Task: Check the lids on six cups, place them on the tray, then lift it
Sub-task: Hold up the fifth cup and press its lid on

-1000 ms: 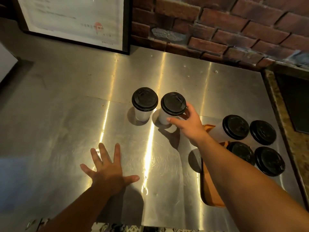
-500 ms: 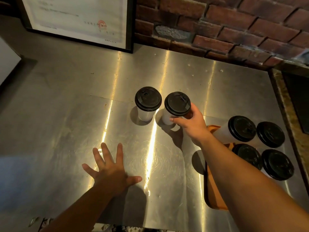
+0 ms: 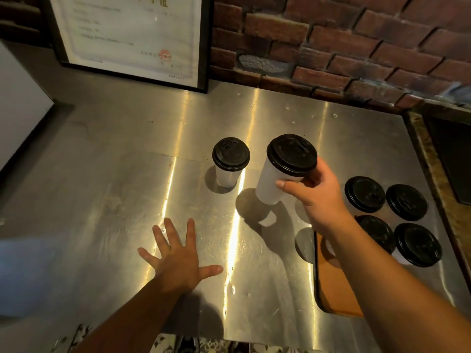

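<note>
Brushed steel covers the counter [image 3: 102, 200], scuffed with fine scratches and streaked by long bands of reflected light. Behind it rises a dark red brick wall [image 3: 356, 42]. A black-framed document [image 3: 127, 34] leans against the wall on the left. A pale panel [image 3: 17, 103] closes the far left edge. A mottled stone-like ledge [image 3: 438, 179] borders the right side.

The right hand [image 3: 318, 197] grasps a white paper cup [image 3: 270, 182] just under its black lid [image 3: 291, 154], thumb in front and fingers curled behind. The cup is tilted, with its base apparently clear of the steel and its shadow below it. A second lidded cup [image 3: 228, 174] stands upright on the counter just to its left, apart from it.

The left hand [image 3: 175, 261] lies flat on the steel with fingers spread, holding nothing.

An orange tray [image 3: 334, 284] with a dark rim sits at the right. Four lidded cups [image 3: 406, 202] cluster two by two at its far end. The forearm hides how much of the tray lies under them.

The document bears rows of pale print and a round red seal [image 3: 165, 55]. Large dark characters are cut off at the top edge. All of this text is too blurred to read. The cups are plain white, and no wording can be made out on the lids.
</note>
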Tool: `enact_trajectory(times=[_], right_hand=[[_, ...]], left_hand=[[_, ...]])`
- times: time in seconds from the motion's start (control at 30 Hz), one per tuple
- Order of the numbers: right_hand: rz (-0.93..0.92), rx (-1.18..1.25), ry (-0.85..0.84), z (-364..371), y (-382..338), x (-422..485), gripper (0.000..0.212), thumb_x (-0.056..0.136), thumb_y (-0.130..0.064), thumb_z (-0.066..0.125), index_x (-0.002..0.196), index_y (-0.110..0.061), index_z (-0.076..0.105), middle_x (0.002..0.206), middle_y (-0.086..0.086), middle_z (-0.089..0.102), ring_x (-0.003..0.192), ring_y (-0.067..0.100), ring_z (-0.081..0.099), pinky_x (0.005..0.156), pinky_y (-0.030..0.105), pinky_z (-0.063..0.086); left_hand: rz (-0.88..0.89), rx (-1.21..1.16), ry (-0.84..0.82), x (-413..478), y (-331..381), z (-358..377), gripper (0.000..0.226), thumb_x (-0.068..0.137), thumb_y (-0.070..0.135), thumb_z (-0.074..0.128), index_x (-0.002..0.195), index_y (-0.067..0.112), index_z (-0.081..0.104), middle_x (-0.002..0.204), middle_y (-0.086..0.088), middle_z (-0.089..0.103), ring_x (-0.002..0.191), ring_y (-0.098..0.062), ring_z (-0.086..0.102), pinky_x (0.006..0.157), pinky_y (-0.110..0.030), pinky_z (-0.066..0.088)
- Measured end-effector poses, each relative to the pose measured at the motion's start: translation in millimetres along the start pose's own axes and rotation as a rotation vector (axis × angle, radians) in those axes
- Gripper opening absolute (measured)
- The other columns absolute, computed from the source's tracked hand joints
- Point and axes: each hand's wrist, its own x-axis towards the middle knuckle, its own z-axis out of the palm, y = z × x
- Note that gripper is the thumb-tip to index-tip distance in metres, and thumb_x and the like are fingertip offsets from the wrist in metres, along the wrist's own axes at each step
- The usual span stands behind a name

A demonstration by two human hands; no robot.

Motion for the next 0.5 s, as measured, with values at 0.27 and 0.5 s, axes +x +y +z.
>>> enact_trajectory(times=[0.27, 0.5], right_hand=[[-0.125, -0.009, -0.023, -3, -93, -81, 0.07, 0.068, -0.033, 0.091, 0.133, -0.03, 0.065, 0.126, -0.002, 0.073, 0.12, 0.019, 0.068, 0.098, 0.045, 0.057], [-0.199, -0.074, -0.041, -4, -161, -144, 0.06, 0.074, -0.042, 0.088, 0.129, -0.045, 0.065, 0.127, -0.011, 0.072, 0.119, 0.013, 0.067, 0.088, 0.032, 0.061]], left_hand=[[0.047, -0.143, -0.006, -27, -4, -38, 0.14, 0.057, 0.108, 0.041, 0.165, 0.038, -0.013, 0.175, -0.013, -0.016, 0.159, -0.047, -0.013, 0.12, -0.077, 0.01], [0.447, -0.759, 0.083, -111, 16, -110, 0.076, 0.078, 0.053, 0.088, 0.14, 0.057, 0.044, 0.149, 0.02, 0.054, 0.128, -0.007, 0.058, 0.109, -0.03, 0.052]])
